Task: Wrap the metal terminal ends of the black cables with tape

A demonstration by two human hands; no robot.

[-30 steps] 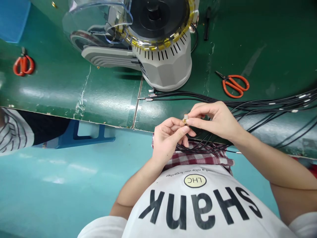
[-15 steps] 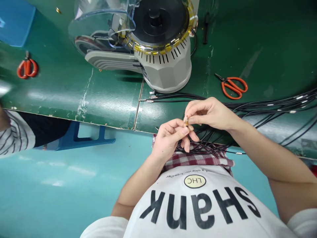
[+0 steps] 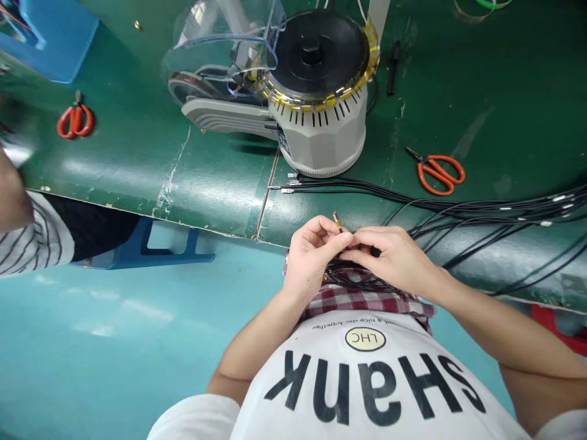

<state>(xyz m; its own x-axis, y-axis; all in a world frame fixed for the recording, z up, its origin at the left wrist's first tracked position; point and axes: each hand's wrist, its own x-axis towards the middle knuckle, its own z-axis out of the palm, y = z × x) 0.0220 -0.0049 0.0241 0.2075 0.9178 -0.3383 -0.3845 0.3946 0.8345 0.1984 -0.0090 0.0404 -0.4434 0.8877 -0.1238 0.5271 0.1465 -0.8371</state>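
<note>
Left hand (image 3: 312,255) pinches the orange-tipped piece (image 3: 337,220); right hand (image 3: 389,252), fingers narrowed just beside, hides any hold. Grip firmly without bending.

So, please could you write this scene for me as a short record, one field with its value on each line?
Left hand: pinching a slim piece with an orange tip, too small to identify
Right hand: close beside the left, its grip hidden
Below hands: black cables over checked cloth
Work surface: green bench
Machine: grey base, black round top
Scissors: orange-handled pairs at picture left and right
Nearby person: striped sleeve
</note>
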